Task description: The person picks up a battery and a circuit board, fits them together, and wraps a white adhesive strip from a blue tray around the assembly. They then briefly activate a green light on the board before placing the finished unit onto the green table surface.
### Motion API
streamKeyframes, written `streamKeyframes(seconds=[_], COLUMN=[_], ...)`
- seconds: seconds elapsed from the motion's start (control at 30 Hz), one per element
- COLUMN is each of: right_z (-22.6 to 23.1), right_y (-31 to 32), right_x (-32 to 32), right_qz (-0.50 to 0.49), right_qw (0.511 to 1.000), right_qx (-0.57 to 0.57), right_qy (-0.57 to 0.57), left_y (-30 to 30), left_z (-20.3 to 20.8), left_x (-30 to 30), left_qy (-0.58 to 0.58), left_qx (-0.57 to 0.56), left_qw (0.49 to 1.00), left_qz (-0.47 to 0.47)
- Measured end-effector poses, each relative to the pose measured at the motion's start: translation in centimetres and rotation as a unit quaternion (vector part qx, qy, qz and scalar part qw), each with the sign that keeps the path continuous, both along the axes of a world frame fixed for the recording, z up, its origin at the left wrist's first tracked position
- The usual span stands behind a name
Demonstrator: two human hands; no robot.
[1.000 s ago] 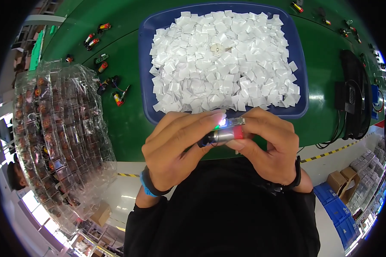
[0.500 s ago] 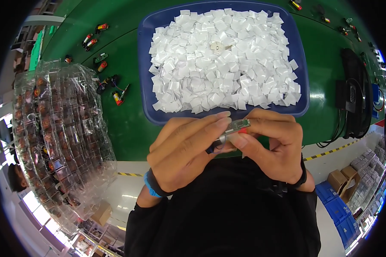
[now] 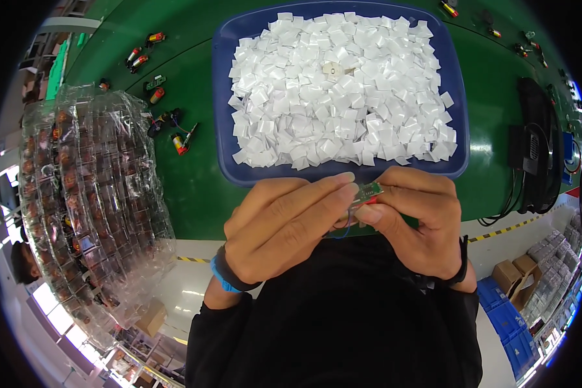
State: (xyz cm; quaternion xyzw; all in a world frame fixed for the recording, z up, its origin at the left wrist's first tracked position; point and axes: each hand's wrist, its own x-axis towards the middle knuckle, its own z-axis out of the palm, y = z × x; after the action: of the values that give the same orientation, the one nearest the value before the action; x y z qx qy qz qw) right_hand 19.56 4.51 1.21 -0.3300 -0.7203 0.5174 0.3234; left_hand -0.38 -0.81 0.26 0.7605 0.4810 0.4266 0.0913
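Observation:
Just past the near edge of the green table, both hands meet on a small green circuit board (image 3: 369,191) with a red part beneath it and a blue wire hanging below. My right hand (image 3: 420,216) pinches its right end between thumb and fingers. Closed over its left end is my left hand (image 3: 291,223), whose fingers hide most of that side. Directly beyond the hands stands a blue tray (image 3: 221,103) heaped with small white squares (image 3: 330,97). A pale round piece with a tab (image 3: 333,70) lies on top of the heap.
Clear plastic blister trays (image 3: 90,194) holding many small parts are stacked at the left. Several small red-and-yellow motor-like parts (image 3: 180,143) with wires lie on the green table (image 3: 187,187). A black device with cables (image 3: 530,145) sits at the right; blue crates (image 3: 504,317) stand below on the floor.
The board has shifted slightly right between the hands. The fingers of my left hand have moved along it, and the blue wire now shows below. The view has shifted a little.

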Motion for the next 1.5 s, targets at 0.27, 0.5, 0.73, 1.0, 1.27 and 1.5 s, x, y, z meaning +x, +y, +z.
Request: streamKeyframes(seconds=[0.27,0.5,0.73,1.0,1.27,1.5], right_z=[-0.1,-1.3,-0.6,0.7,0.0,0.7], right_y=[0.1,-0.2,-0.2,0.1,1.1,2.2], right_x=[-0.1,-0.3,-0.5,-0.7,-0.2,-0.2], right_qz=[-0.004,-0.054,-0.056,-0.099,-0.035,-0.016], right_qw=[1.000,0.998,0.998,0.994,0.969,0.967], right_qx=[-0.024,0.024,0.021,0.041,0.246,0.252], right_qy=[-0.007,0.029,0.015,-0.012,-0.007,-0.011], left_y=[0.6,0.2,0.4,1.0,1.0,2.6], left_z=[-0.4,-0.6,0.0,0.3,0.6,2.0], left_x=[-0.5,0.0,-0.2,-0.6,-1.5,-1.5], left_qy=[-0.106,-0.117,-0.123,-0.540,-0.540,-0.466], left_qx=[-0.074,-0.112,-0.126,-0.451,-0.522,-0.537], left_qw=[0.991,0.987,0.983,0.701,0.636,0.688], left_qz=[-0.035,-0.001,-0.040,-0.113,-0.175,-0.146])
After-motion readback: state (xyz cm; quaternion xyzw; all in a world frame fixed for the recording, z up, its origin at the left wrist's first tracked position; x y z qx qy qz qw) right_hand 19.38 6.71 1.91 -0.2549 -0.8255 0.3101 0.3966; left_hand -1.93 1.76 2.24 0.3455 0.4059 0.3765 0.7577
